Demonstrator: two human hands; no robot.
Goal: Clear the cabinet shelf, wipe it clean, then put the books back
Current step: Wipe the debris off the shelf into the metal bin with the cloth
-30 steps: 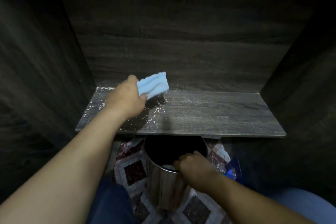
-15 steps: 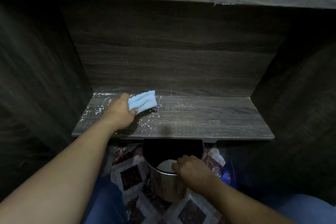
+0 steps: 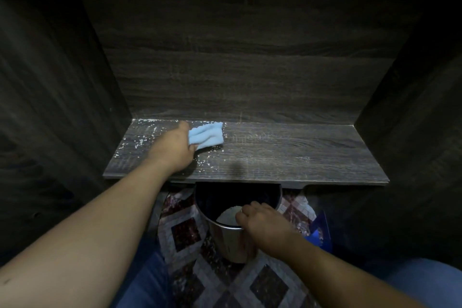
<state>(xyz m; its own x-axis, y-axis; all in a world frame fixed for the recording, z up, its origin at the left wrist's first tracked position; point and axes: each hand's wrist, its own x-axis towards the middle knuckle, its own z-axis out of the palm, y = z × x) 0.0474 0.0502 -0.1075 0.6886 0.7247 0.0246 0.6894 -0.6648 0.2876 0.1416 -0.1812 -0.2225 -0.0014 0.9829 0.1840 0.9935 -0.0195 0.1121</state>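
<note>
The left hand [image 3: 175, 150] grips a folded light-blue cloth [image 3: 206, 136] and holds it against the cabinet shelf [image 3: 287, 155] near its back edge, left of the middle. White specks [image 3: 140, 142] lie scattered over the shelf's left half, around the hand. Below the front edge a shiny metal bucket [image 3: 232, 242] stands on a patterned floor [image 3: 270, 287], its far rim hidden by the shelf board. The right hand [image 3: 267, 227] curls its fingers over the near rim, gripping it. Something pale [image 3: 228, 215] lies inside, hard to make out. A blue object [image 3: 317, 235] right of the bucket sits in shadow, unclear.
</note>
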